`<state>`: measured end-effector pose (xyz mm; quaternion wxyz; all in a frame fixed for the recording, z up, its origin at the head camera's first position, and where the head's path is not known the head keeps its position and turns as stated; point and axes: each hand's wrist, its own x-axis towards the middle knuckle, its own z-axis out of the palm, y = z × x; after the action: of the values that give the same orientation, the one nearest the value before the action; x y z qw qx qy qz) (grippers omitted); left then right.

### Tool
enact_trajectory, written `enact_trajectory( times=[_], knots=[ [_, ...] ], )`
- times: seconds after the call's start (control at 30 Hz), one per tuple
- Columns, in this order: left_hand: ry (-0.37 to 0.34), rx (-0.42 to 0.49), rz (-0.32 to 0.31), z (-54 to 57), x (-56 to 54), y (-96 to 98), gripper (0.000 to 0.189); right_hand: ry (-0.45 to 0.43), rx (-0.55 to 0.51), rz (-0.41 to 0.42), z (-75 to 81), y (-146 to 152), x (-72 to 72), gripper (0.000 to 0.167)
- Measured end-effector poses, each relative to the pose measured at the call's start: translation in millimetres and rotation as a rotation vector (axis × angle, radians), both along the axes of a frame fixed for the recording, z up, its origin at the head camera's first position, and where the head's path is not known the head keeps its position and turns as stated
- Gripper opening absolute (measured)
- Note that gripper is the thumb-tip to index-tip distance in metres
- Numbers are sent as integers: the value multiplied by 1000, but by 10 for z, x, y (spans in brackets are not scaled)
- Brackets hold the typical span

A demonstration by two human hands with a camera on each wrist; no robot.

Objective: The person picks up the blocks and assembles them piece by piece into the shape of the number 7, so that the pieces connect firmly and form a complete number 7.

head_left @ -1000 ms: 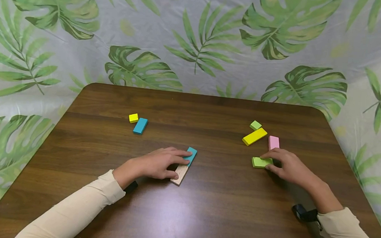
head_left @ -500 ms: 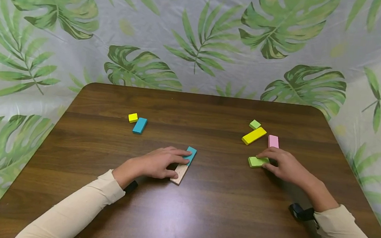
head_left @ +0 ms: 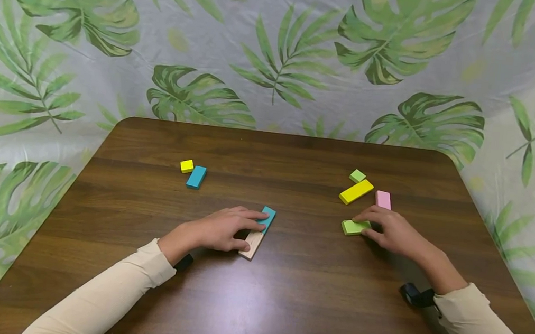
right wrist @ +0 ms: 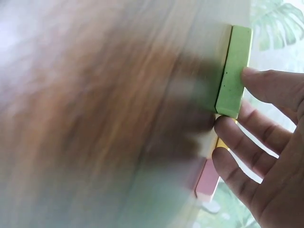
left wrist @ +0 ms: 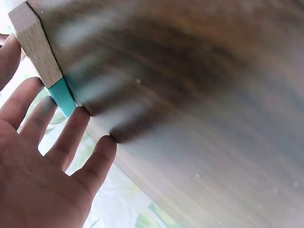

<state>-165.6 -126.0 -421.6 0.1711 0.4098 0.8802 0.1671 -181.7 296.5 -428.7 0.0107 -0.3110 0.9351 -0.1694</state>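
Note:
Under my left hand (head_left: 224, 229), a turquoise block (head_left: 270, 215) and a bare wooden block (head_left: 254, 244) lie end to end in a slanted row on the table. Two fingertips rest on the turquoise one, and the thumb touches the wooden one. The left wrist view shows these fingers spread and fairly straight. My right hand (head_left: 393, 232) holds a light green block (head_left: 353, 228) by its right end between thumb and forefinger, low at the tabletop. In the right wrist view, the thumb meets the long side of this green block (right wrist: 234, 71).
Beyond the right hand lie a pink block (head_left: 383, 199), a long yellow block (head_left: 356, 192) and a small green block (head_left: 357, 176). Back left, a small yellow block (head_left: 187, 166) sits beside a blue block (head_left: 196, 177). A leaf-patterned curtain (head_left: 297, 47) hangs behind the table.
My right hand has shifted left across the table, bringing the light green block along and leaving more distance to the pink block. The left hand and its two blocks have stayed put.

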Motion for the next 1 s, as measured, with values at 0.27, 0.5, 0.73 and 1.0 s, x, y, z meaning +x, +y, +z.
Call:
enact_trajectory(
  times=[0.27, 0.5, 0.73, 1.0],
  knots=[
    [0, -6, 19, 25, 30, 20, 55, -18, 7, 24, 46, -184, -57, 29],
    [-17, -11, 26, 22, 48, 6, 55, -62, 31, 46, 66, -372, -144, 29],
    [-12, -3, 39, 8, 41, -10, 55, -54, 43, 84, 68, -549, -251, 28],
    [-16, 7, 49, 10, 55, -6, 55, -38, 10, 130, 38, -750, -386, 27]
  ],
)
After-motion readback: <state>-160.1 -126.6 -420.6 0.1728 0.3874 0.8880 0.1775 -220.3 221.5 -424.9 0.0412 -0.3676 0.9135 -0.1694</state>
